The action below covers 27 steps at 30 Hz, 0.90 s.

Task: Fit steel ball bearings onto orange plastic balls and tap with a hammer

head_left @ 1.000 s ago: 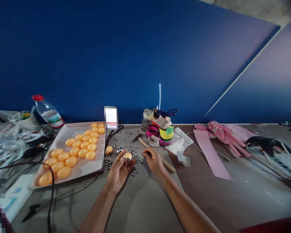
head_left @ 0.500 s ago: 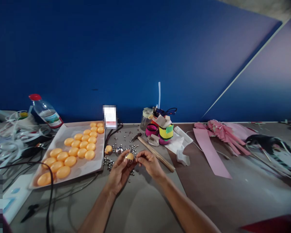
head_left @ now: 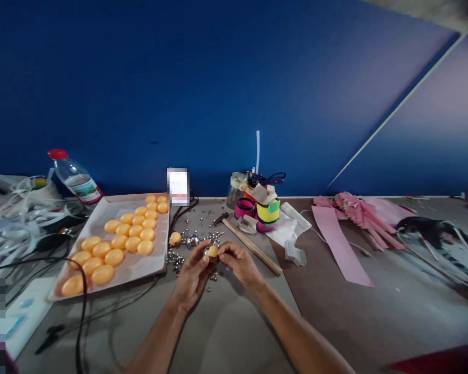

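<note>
Warm orange-yellow glowed on the held ball [head_left: 212, 251], with silver glinting at its side; silver again, brightly, on the loose beads [head_left: 174, 261]; then orange, row after row, the balls [head_left: 119, 242] against the white tray [head_left: 150, 265]; deep blue swept the wall [head_left: 218, 83], softening to dusky purple at right; grey met brown across the bench [head_left: 234, 322]; red topped the bottle [head_left: 76, 179]; pale pink coloured the strips [head_left: 343, 249]; magenta the ring [head_left: 242, 208]; black-edged yellow, patched green, the band [head_left: 265, 213]!
</note>
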Available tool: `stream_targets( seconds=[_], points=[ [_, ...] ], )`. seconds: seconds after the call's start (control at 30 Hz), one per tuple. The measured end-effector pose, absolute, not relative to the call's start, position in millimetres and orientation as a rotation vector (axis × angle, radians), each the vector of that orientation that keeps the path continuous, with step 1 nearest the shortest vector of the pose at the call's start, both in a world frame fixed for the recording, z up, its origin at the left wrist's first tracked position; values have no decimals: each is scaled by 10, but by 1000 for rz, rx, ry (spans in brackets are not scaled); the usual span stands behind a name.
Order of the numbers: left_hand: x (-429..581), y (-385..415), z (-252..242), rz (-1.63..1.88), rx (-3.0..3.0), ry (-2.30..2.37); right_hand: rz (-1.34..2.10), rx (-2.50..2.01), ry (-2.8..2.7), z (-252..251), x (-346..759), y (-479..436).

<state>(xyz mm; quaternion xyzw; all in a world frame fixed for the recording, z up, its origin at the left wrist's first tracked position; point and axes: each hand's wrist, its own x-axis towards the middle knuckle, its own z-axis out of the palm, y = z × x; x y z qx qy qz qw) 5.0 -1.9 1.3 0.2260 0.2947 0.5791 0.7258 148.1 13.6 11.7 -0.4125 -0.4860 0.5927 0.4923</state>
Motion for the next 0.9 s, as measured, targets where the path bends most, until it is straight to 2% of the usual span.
stream_targets(
  seconds=[0.9],
  points=[
    [75,-42,-28,1268,585,729,1687,-964,-1052,143,1557,171]
  ],
)
